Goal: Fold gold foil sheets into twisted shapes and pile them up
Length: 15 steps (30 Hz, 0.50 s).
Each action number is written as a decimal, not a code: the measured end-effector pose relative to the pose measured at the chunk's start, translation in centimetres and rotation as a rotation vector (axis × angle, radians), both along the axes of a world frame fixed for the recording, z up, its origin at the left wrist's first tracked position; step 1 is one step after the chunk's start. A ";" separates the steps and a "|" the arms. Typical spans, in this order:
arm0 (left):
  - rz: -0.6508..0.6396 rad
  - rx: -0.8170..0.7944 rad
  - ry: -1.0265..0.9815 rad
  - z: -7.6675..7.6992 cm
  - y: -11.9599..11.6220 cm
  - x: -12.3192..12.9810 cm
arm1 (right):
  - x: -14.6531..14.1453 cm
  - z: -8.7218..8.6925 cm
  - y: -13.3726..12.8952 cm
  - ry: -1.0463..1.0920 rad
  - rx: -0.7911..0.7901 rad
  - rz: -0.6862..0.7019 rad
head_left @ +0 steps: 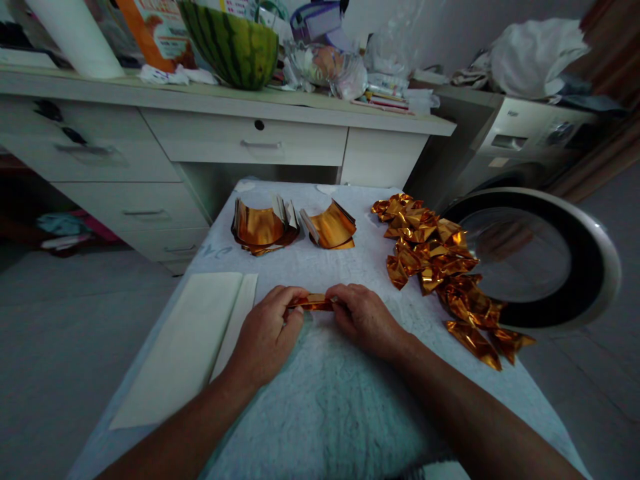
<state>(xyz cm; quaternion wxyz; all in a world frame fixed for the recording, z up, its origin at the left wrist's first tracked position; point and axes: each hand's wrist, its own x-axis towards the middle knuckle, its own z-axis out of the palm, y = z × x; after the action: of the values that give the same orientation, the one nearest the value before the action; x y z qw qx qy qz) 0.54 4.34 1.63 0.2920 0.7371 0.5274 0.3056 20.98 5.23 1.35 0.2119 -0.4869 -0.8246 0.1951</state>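
A narrow folded strip of shiny copper-gold foil paper point(315, 303) is stretched between my hands, low over the cloth-covered table. My left hand point(270, 330) pinches its left end between thumb and fingers. At the right end, my right hand point(363, 317) grips it with curled fingers, and the fingertips hide that tip. Beyond the hands lie two curved stacks of foil sheets, a thicker stack point(259, 227) on the left and a smaller stack point(333, 227) beside it. To the right spreads a heap of folded foil pieces point(430, 250).
White paper sheets point(185, 340) lie at the table's left. Behind stands a white desk point(215, 143) with drawers, bearing a cut watermelon point(233, 50) and clutter. At right, a washing machine's round door point(595, 260) hangs open against the table's side.
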 end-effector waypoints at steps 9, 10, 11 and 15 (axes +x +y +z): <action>0.027 -0.026 0.120 0.1 -0.1 0.2 | 0.0 0.1 -0.2 0.016 -0.021 -0.038; 0.018 -0.022 0.129 0.1 -0.1 0.2 | -0.1 0.2 -0.2 0.020 -0.023 -0.038; 0.007 -0.018 0.138 0.1 -0.1 0.2 | -0.1 0.2 -0.3 0.024 -0.025 -0.042; -0.003 -0.006 0.157 0.2 -0.3 0.3 | -0.2 0.3 -0.3 0.031 -0.057 -0.097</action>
<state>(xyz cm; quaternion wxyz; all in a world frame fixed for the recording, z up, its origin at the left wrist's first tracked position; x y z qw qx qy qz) 0.84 4.08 1.86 0.2525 0.7585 0.5485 0.2450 20.74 4.93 1.64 0.2199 -0.5290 -0.7908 0.2155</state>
